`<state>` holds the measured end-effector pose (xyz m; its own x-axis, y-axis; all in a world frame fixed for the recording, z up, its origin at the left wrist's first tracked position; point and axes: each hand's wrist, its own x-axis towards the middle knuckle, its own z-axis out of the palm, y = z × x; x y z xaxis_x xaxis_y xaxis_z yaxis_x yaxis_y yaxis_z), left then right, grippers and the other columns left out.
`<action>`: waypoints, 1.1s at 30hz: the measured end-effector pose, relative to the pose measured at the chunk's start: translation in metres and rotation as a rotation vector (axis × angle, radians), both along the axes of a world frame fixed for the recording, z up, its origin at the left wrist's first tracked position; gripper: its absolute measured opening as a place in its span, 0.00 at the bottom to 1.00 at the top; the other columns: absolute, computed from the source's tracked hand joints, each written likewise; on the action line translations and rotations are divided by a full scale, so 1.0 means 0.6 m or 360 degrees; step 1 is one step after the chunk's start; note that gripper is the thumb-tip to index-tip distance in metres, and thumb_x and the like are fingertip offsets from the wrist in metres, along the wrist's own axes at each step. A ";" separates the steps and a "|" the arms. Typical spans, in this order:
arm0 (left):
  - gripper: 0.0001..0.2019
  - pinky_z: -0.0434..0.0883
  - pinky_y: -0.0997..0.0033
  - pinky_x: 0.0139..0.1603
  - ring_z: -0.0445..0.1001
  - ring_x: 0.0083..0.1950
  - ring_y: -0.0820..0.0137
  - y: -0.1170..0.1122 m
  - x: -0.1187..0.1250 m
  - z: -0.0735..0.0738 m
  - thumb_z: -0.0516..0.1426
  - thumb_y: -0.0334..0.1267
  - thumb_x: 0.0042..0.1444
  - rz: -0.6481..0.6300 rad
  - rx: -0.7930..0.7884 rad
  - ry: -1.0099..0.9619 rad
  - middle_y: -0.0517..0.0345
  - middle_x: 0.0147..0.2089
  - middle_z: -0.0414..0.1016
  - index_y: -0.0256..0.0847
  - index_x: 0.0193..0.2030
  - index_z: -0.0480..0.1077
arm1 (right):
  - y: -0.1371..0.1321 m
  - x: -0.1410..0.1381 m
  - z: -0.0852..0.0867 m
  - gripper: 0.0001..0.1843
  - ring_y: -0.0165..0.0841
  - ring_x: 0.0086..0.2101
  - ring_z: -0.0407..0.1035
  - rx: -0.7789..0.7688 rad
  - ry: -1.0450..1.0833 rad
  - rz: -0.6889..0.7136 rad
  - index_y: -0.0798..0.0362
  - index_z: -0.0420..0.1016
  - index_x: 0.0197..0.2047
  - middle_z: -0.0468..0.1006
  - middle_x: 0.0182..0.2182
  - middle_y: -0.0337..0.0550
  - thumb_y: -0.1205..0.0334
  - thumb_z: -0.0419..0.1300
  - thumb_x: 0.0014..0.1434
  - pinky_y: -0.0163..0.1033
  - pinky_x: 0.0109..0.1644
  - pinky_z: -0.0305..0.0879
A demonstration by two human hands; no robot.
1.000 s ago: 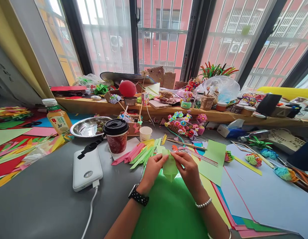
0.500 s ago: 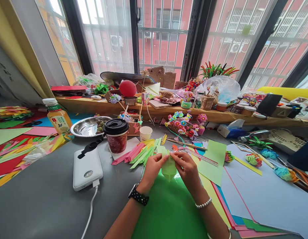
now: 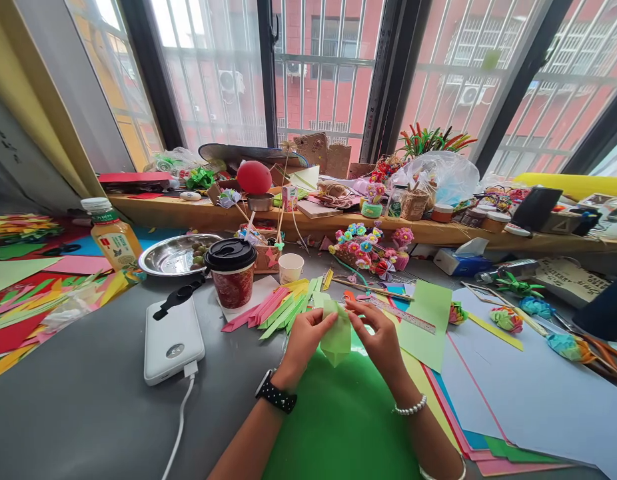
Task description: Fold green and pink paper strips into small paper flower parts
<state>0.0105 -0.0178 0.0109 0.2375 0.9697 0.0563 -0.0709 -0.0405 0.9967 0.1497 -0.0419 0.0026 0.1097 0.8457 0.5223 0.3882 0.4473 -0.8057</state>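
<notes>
A folded piece of light-green paper (image 3: 337, 341) is held up between both hands, its pointed end hanging down. My left hand (image 3: 303, 340) grips its left side, thumb in front and fingers behind. At the upper right edge of the paper, the fingertips of my right hand (image 3: 377, 335) are pinched together; part of the contact is hidden. Below both hands spreads a glossy green sheet (image 3: 328, 420). Folded paper strips in green, yellow and pink (image 3: 288, 310) lie just beyond my left hand.
Left of my arms are a white power bank (image 3: 173, 343) with a cable, a lidded paper cup (image 3: 232, 277) and a metal plate (image 3: 158, 259). To the right lie a patterned ruler (image 3: 408, 317), a light-green sheet (image 3: 428, 327) and stacked white paper (image 3: 533, 393). Craft items crowd the ledge (image 3: 318, 223).
My right hand has shifted slightly right, towards the paper's edge, uncovering more of its right side. The paper has tilted a little. My left hand keeps its hold.
</notes>
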 end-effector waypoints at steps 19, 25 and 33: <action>0.18 0.53 0.77 0.20 0.58 0.21 0.76 0.001 0.002 -0.008 0.58 0.50 0.39 -0.0265 0.0080 0.0235 0.61 0.17 0.62 0.33 0.20 0.70 | 0.005 0.007 -0.003 0.16 0.38 0.31 0.70 -0.0420 0.0385 0.0056 0.56 0.77 0.27 0.78 0.27 0.46 0.50 0.59 0.47 0.40 0.34 0.66; 0.18 0.54 0.77 0.20 0.59 0.22 0.75 0.000 0.004 -0.006 0.59 0.51 0.38 -0.0240 0.0068 0.0242 0.61 0.17 0.62 0.34 0.21 0.70 | 0.005 0.004 -0.004 0.17 0.37 0.30 0.70 -0.0364 0.0282 -0.0002 0.56 0.75 0.27 0.77 0.27 0.45 0.50 0.56 0.49 0.38 0.32 0.66; 0.18 0.53 0.77 0.20 0.57 0.22 0.76 0.004 0.002 -0.010 0.59 0.51 0.37 -0.0225 0.0045 0.0245 0.62 0.17 0.61 0.33 0.20 0.69 | 0.003 0.004 0.001 0.16 0.31 0.25 0.65 -0.0233 -0.0030 -0.0027 0.54 0.69 0.24 0.72 0.23 0.41 0.51 0.52 0.53 0.33 0.27 0.61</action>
